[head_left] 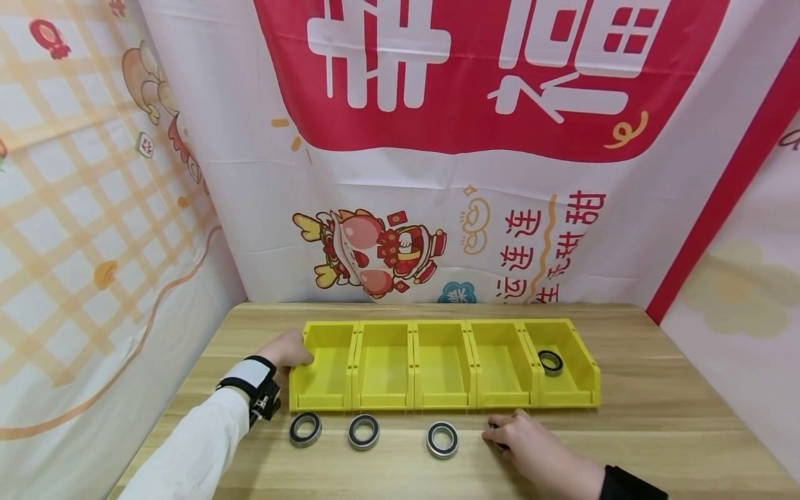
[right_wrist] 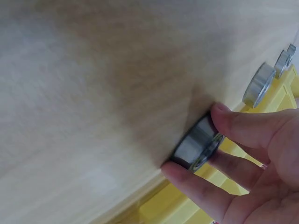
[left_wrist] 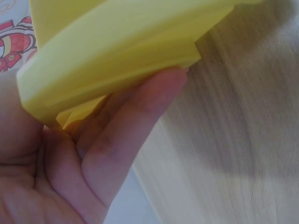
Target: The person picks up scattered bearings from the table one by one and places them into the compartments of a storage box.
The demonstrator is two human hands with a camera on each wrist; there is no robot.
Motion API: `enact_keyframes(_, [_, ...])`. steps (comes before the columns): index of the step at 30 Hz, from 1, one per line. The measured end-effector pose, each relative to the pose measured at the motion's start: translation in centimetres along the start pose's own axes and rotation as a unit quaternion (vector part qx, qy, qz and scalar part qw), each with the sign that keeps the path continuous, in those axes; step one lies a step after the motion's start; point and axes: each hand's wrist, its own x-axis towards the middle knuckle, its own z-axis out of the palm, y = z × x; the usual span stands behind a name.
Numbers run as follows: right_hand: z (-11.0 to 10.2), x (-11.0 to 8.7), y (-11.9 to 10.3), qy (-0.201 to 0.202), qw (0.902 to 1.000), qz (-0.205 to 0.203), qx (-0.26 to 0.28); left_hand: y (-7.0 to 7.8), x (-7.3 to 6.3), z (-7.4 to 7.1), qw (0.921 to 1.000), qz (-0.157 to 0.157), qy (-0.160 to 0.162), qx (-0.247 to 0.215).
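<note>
Pinching a ring (right_wrist: 194,144), the right grip (head_left: 531,444) seemed at pickup, needing a lift toward the bins (head_left: 383,401) beyond, which the left grip (head_left: 287,351) held.

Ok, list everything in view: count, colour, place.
Table: one, brown, foreground
Bins: five, yellow, row on the table
Loose bearings: three, silver-black, in front of the bins
Binned bearing: one, silver-black, inside the rightmost bin
Held bearing: one, silver-black, right of the loose ones
Hangings: count unclear, white with coloured prints, behind and beside the table
Left hand: one, white sleeve, black and white strap, gripping leftmost bin
Right hand: one, black cuff, pinching the held bearing
</note>
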Motion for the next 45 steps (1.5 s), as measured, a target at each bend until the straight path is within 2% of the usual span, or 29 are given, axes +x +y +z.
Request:
enact_keyframes(9, [-0.5, 0.2, 0.5, -0.016, 0.9994, -0.017, 0.024, 0.1, 0.1, 0.2, 1.0, 0.005, -0.001, -0.005])
enact_keyframes(13, [-1.7, 0.5, 0.9, -0.045, 0.9973, -0.034, 0.046, 0.1, 0.2, 0.2, 0.9999, 0.005, 0.0, -0.009])
enact_keyframes(16, [-3.7, 0.9, 0.9, -0.066, 0.9951, -0.035, 0.065, 0.1, 0.2, 0.3, 0.9999, 0.005, -0.002, -0.012])
enact_keyframes(20, [-7.5, 2.2, 0.7, -0.066, 0.9946, -0.028, 0.075, 0.1, 0.2, 0.3, 0.9998, 0.007, -0.006, -0.015])
enact_keyframes(25, [-12.0, 4.3, 0.5, -0.04, 0.9985, -0.023, 0.03, 0.0, 0.2, 0.3, 0.9999, 0.003, -0.005, -0.013])
enact_keyframes(30, [-14.1, 6.2, 1.3, -0.017, 0.9998, 0.004, -0.005, -0.1, 0.2, 0.3, 1.0, -0.002, -0.005, -0.008])
enact_keyframes(33, [-14.1, 7.3, 2.3, -0.006, 0.9997, 0.022, -0.011, -0.1, 0.1, 0.2, 0.9999, -0.002, -0.005, -0.009])
enact_keyframes(37, [-13.0, 8.5, 3.9, -0.005, 0.9987, 0.05, -0.012, 0.1, 0.0, 0.1, 0.9999, 0.003, -0.004, -0.011])
enact_keyframes(42, [-10.6, 9.5, 5.8, -0.042, 0.9938, 0.102, 0.014, 0.2, 0.0, 0.0, 0.9999, 0.002, -0.006, -0.009])
enact_keyframes(45, [-8.9, 10.0, 6.5, -0.057, 0.9924, 0.107, 0.019, 0.2, 0.0, 0.0, 0.9999, -0.005, -0.007, -0.006])
